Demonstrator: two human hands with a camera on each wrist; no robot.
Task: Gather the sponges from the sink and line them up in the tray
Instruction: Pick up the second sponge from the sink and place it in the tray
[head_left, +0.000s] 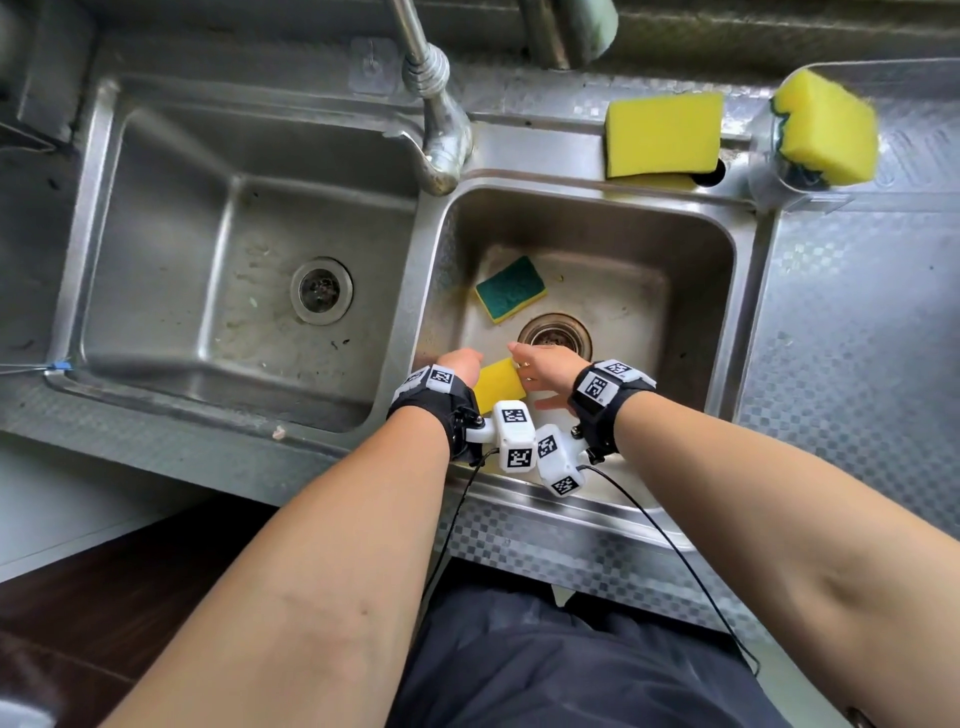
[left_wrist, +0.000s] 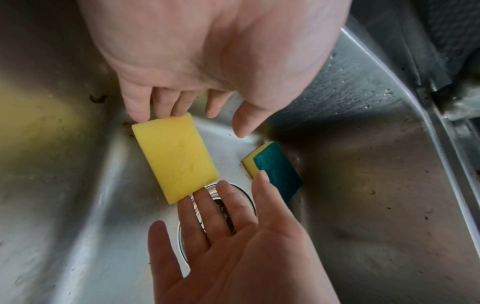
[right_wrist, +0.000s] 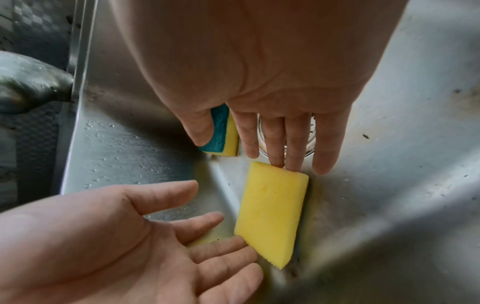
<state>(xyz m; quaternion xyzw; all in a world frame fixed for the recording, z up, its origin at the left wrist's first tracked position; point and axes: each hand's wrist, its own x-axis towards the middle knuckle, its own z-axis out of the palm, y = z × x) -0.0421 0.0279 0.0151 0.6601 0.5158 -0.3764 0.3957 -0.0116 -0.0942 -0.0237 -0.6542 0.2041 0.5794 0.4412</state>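
Note:
A yellow sponge lies on the floor of the right sink basin, near its front wall. My left hand and right hand reach down to it from opposite sides. In the left wrist view my left hand has straight fingers touching one short end of the yellow sponge. In the right wrist view my right hand touches the other end of it with straight fingertips. A second sponge, green side up, lies farther back beside the drain.
Another yellow sponge rests on the ledge behind the basin. One more yellow sponge stands in a clear holder at the far right, by a metal tray rim. The faucet rises between the basins. The left basin holds only its drain.

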